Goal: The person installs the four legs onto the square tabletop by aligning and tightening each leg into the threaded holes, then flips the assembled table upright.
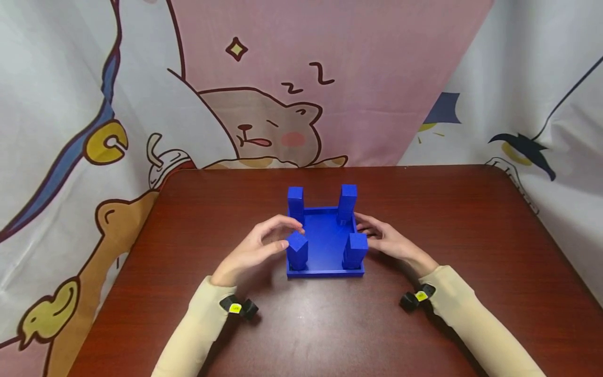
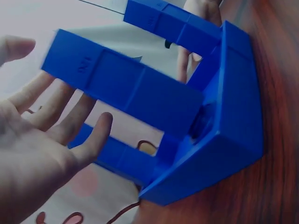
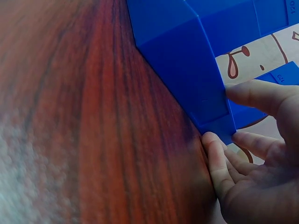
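Observation:
A square blue tray [image 1: 325, 273] with a low rim lies on the table, with upright blue posts inside its corners. The front-left post [image 1: 297, 252] is turned at an angle to the tray's sides, while the front-right post [image 1: 355, 251] stands squarer. My left hand [image 1: 256, 246] is around the front-left post's upper part, thumb and fingers spread and loosely bent. In the left wrist view its fingers pass behind that post [image 2: 126, 84]. At the tray's right side is my right hand [image 1: 391, 241], its fingertips [image 3: 214, 140] right at the tray's outer wall [image 3: 187, 79].
Two more blue posts, back-left [image 1: 296, 201] and back-right [image 1: 347, 201], rise from the far corners. Under the tray is a dark reddish wooden table [image 1: 301, 324]. Behind it hangs a cartoon-printed cloth [image 1: 377, 78]. Black bands with small devices [image 1: 239, 308] sit on both wrists.

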A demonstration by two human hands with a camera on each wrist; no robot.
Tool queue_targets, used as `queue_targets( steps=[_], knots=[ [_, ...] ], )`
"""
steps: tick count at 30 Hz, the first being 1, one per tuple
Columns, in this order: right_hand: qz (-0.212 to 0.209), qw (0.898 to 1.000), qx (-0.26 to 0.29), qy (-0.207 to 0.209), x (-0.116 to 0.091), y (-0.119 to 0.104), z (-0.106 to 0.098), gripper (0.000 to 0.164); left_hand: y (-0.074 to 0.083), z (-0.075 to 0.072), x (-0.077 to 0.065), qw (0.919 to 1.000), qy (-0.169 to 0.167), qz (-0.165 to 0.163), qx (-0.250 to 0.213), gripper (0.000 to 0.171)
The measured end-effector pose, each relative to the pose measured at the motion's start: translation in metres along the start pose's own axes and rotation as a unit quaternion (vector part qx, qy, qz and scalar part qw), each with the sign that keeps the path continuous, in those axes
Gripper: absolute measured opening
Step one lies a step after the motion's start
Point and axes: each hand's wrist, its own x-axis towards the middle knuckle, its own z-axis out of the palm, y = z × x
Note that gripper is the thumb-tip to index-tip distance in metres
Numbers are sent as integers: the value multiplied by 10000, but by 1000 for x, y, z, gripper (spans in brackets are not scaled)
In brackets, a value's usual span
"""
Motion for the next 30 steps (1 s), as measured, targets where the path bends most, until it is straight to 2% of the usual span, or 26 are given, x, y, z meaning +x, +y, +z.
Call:
queue_targets(
  steps=[7,13,16,19,22,25,30],
  knots=[
    [-104,9999,7,43,-1,1,-1,65,7,4,-7,9958,669,-174,594,36],
    [-124,9999,30,24,-1,2,0,65,23,17,-4,9871,877,-200,1328,39],
    [-113,9999,50,11,0,3,0,65,31,21,-1,9855,880,-6,1449,36],
    [-104,9999,44,18,0,3,0,65,23,19,-1,9870,789,202,1388,35],
    [-110,9999,81,23,0,3,0,65,10,14,-1,9917,619,223,1103,35],
    [-103,9999,105,21,0,3,0,65,-1,10,0,9961,442,-69,767,38],
    [-88,9999,86,5,0,3,0,65,-6,8,0,9978,248,-619,-33,44]
  ],
)
